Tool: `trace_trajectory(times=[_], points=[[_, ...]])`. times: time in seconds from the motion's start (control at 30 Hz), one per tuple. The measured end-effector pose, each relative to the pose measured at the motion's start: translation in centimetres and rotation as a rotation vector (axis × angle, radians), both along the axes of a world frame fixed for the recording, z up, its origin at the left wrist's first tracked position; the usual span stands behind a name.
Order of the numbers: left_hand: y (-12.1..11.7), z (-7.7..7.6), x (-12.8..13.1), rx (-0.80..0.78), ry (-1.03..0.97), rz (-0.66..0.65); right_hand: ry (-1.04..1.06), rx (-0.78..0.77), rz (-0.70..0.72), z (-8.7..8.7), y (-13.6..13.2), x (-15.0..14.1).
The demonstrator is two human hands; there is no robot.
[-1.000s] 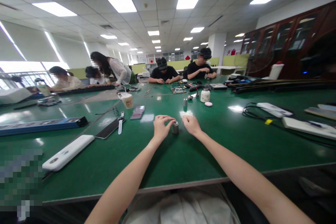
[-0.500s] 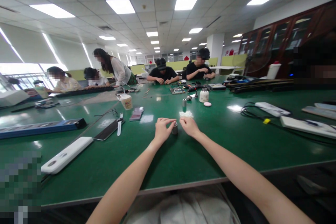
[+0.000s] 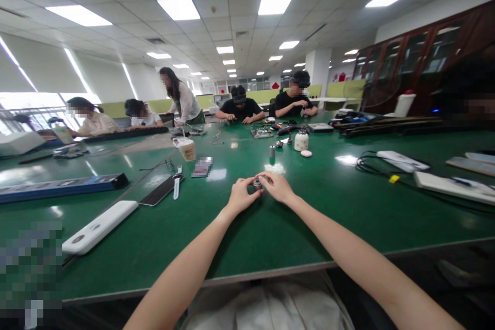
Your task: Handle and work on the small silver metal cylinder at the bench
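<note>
Close in front of me on the green table stands a small metal cylinder (image 3: 258,184), its round top showing. My left hand (image 3: 243,193) is closed about its left and near side, thumb in front. My right hand (image 3: 275,185) is bent over from the other side, its fingertips on the cylinder's upper right edge. Anything small between those fingertips is hidden. Farther off, a second grey metal cylinder (image 3: 272,151) stands upright by itself, just beyond my right hand.
Beyond lie a white jar (image 3: 301,140), its pale lid (image 3: 306,153) and a drink cup (image 3: 187,149). On the left are a wristwatch (image 3: 177,183), a dark phone-like slab (image 3: 158,192) and a white power bank-like bar (image 3: 99,227). Cables (image 3: 371,167) run right. Several people sit across.
My right hand has come left and opened from a fist to reach the cylinder. My left thumb has dropped to its near side. A standing person across has straightened and shifted right.
</note>
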State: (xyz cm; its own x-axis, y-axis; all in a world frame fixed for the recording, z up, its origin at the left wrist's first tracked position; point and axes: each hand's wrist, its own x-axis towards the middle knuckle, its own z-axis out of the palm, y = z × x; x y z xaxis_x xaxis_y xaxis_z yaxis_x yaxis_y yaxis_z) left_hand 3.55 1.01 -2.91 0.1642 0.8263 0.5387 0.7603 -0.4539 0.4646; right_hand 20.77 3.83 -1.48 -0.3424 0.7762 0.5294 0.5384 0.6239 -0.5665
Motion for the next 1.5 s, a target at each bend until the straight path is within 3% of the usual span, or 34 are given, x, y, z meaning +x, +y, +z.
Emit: trace_trajectory(times=[0.17,0.63,0.87,1.17,1.5], points=[[0.3,-0.2,-0.1,-0.034,0.026,0.024,-0.007,0.007,0.039,-0.1,0.1,0.0],[0.2,0.0,-0.1,-0.027,0.042,0.056,0.143,-0.015,-0.079,0.1,0.3,-0.1],[0.3,-0.2,-0.2,-0.016,0.048,0.047,0.063,-0.034,-0.045,0.1,-0.2,-0.4],[0.0,0.1,-0.2,-0.027,0.037,0.041,0.168,0.011,-0.099,0.1,1.5,0.7],[-0.3,0.5,0.0,-0.053,0.031,0.04,-0.228,-0.211,-0.225,-1.4,3.6,3.4]])
